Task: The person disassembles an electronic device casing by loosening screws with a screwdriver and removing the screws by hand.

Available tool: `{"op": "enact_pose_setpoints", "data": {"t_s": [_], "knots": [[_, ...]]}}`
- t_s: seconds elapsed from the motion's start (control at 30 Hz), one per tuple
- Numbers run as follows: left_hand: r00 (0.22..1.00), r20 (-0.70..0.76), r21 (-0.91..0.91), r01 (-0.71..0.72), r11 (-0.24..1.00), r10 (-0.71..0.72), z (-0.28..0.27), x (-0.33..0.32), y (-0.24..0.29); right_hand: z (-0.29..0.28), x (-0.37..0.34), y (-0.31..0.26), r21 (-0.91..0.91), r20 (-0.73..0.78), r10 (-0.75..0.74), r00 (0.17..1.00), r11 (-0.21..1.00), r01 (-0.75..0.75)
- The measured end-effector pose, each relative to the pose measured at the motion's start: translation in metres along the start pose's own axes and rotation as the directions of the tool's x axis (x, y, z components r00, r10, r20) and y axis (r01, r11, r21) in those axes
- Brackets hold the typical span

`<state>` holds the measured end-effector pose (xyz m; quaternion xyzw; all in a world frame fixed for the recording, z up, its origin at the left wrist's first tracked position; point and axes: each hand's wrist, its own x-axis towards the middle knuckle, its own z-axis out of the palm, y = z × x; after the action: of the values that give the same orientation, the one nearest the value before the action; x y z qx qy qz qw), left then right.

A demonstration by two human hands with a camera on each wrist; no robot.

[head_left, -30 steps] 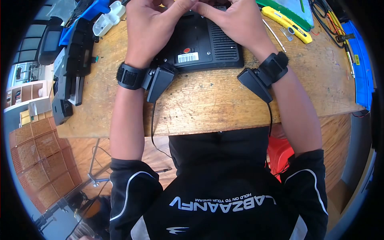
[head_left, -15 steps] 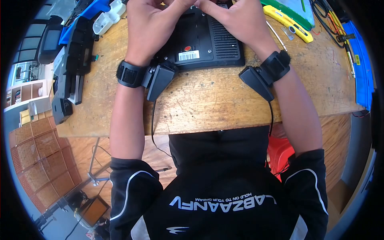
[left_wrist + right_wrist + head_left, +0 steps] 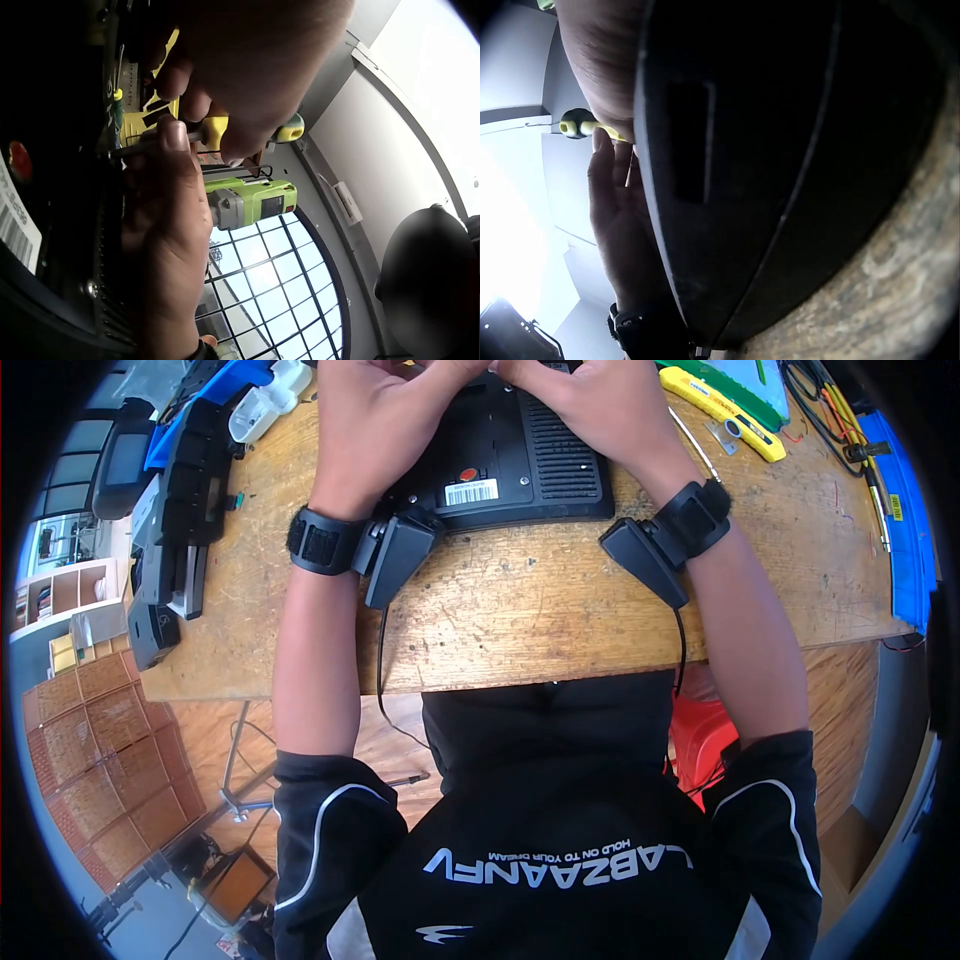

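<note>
A black plastic device [image 3: 480, 455] lies on the wooden table, showing a vented panel, a red sticker and a barcode label. My left hand [image 3: 370, 440] and right hand [image 3: 620, 435] meet over its far part, thumbs close together at the top edge of the head view. Between them is a screwdriver [image 3: 290, 130] with a yellow and dark green handle. In the left wrist view, the left hand grips the handle while the right thumb and fingers pinch the shaft, whose tip reaches the device. The right wrist view mostly shows the device's dark side [image 3: 735, 187].
A yellow utility knife [image 3: 720, 412] and a thin metal rod [image 3: 697, 445] lie right of the device. Beyond are cables and a blue tray [image 3: 905, 530]. Black cases [image 3: 195, 480] and a white tray [image 3: 255, 418] stand left. A green power tool [image 3: 259, 204] is behind the hands.
The right hand has shifted slightly rightward in the head view, and the device sits a little higher in it. Both hands stay together over the device's far part.
</note>
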<state>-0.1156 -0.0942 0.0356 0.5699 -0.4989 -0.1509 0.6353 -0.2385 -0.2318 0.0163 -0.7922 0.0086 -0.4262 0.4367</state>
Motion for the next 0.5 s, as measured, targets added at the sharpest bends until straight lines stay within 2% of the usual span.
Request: {"op": "enact_pose_setpoints", "data": {"t_s": [0.03,0.1,0.23,0.33,0.4,0.5], "knots": [[1.0,0.0,0.0,0.0,1.0,0.0,-0.001,0.001,-0.001,-0.001,0.0,-0.005,0.0,0.0,0.0,1.0,1.0,0.0],[1.0,0.012,0.002,0.016,1.0,-0.016,-0.003,0.001,-0.002,-0.004,0.0,-0.016,0.038,0.037,0.22,0.975,0.974,-0.221],[0.999,0.028,0.087,0.02,0.996,-0.022,-0.005,0.001,-0.001,-0.002,0.0,-0.015,0.068,0.019,0.182,0.983,0.981,-0.183],[0.999,0.037,0.067,0.027,0.997,-0.03,0.0,-0.001,0.003,-0.002,-0.001,-0.016,0.084,0.02,0.262,0.965,0.961,-0.263],[0.999,0.031,-0.033,0.028,0.999,-0.027,0.003,-0.002,0.004,0.001,-0.002,-0.008,0.118,0.002,0.138,0.99,0.984,-0.137],[0.999,0.0,-0.045,0.035,0.998,-0.035,0.003,-0.001,0.004,-0.003,0.0,-0.015,0.033,0.016,0.144,0.989,0.989,-0.145]]}}
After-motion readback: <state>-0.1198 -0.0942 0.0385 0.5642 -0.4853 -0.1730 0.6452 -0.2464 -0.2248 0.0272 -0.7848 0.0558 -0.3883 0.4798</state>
